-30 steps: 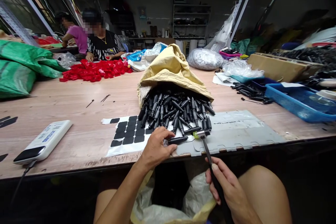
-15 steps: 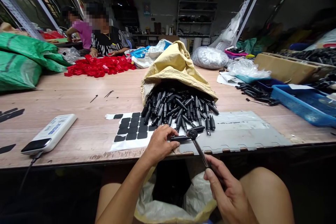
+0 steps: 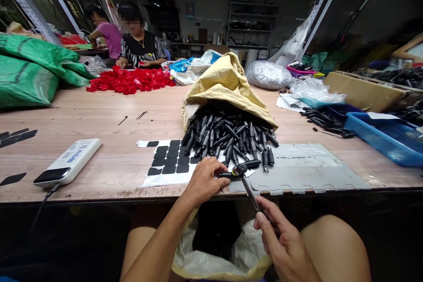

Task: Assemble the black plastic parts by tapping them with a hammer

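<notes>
My left hand (image 3: 206, 180) pinches a black plastic part (image 3: 228, 175) flat on the table's near edge. In my right hand (image 3: 284, 242), closed round its thin handle, is a small hammer (image 3: 246, 180) whose head rests against the end of that part. Just beyond lies a pile of similar black parts (image 3: 231, 139) spilling from a yellow sack (image 3: 228, 81). A white sheet of black square pads (image 3: 167, 163) lies to the left of my left hand. A grey mat (image 3: 304, 172) lies under and to the right of the hammer head.
A white power bank (image 3: 68, 167) with a cable lies at the left. Green sacks (image 3: 29, 75), red parts (image 3: 130, 80) and two seated people (image 3: 139, 44) are far left. A blue tray (image 3: 386, 136) and cardboard box (image 3: 360, 86) stand right. A plastic bag (image 3: 218, 255) hangs between my knees.
The hammer head has come down from beside the pile onto the end of the part held by my left hand. My right hand has dropped lower. The view has shifted slightly.
</notes>
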Demonstrator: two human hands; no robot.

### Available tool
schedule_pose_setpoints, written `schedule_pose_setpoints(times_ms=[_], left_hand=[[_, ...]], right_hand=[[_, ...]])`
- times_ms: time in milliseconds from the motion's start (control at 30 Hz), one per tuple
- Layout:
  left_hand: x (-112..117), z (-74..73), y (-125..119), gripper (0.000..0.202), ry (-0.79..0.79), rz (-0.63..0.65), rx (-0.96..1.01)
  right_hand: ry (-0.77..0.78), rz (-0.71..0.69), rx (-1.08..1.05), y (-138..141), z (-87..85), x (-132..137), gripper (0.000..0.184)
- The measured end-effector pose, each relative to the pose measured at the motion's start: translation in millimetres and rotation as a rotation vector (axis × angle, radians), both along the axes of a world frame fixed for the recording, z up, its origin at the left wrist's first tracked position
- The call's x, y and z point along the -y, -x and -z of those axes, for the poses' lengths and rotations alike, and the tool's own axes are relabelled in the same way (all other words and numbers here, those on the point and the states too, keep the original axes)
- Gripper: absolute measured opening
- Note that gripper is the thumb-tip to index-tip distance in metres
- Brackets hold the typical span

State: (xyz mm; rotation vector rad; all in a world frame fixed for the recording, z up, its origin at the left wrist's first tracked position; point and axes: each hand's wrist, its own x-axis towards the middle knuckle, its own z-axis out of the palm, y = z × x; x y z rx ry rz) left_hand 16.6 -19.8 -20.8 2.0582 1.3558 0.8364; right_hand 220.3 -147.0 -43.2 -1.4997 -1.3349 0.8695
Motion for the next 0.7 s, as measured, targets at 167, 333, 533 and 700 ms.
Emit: schedule_pose_setpoints(times_ms=[167, 333, 533, 700], left_hand=[[0, -0.9, -1, 0.015, 0.011, -0.010, -0.001], [-1, -0.4, -2, 0.010, 0.002, -0.017, -0.001], [0, 1.4, -2, 0.012, -0.012, -0.018, -0.003], [-1, 2.8, -1, 0.012, -0.015, -0.018, -0.008]], right_hand=[[-0.134, -0.049, 0.110, 3, -8.6, 0, 0.048], [-0.302, -0.145, 0.305, 0, 4.6, -6, 0.045], [-0.200, -0.058, 0.221, 0, 0.3, -4, 0.045], [-0.118, 0.048, 0.111, 8, -9.4, 3, 0.045]])
